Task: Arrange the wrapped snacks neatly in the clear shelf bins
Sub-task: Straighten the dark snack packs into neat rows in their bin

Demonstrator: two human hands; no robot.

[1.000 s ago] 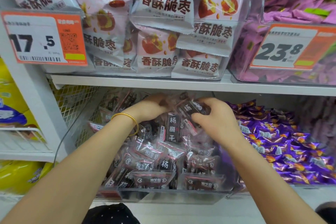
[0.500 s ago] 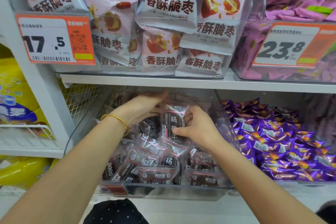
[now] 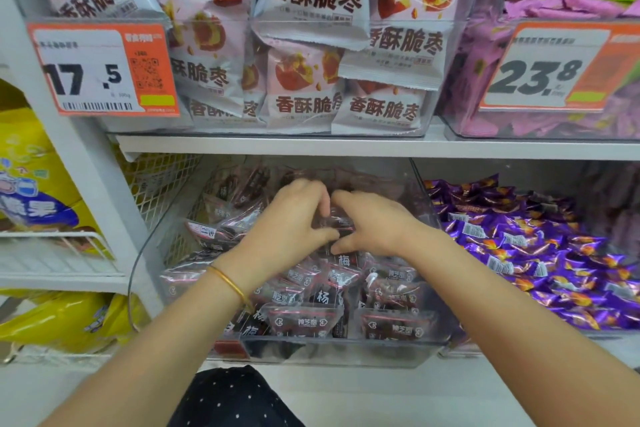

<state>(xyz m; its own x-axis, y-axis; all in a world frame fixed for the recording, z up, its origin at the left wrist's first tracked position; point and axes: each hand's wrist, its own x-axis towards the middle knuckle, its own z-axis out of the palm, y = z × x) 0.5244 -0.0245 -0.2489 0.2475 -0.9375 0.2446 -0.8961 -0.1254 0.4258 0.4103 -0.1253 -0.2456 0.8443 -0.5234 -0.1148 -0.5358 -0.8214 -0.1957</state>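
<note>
A: "Where was the risk?"

B: "The bin (image 3: 423, 194) was heaped, so its packets (image 3: 394, 324) could spill over the front wall. The left hand (image 3: 291, 225) and right hand (image 3: 375, 222) pinched one dark packet (image 3: 338, 221) mid-pile, fingers curled on it. A hard push might have toppled its neighbours."

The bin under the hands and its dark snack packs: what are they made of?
The bin: clear rigid plastic, perhaps acrylic; contents show through its glossy walls. The dark snack packs: thin shiny plastic film, it seems; wrinkled, partly see-through, with highlights.
</note>
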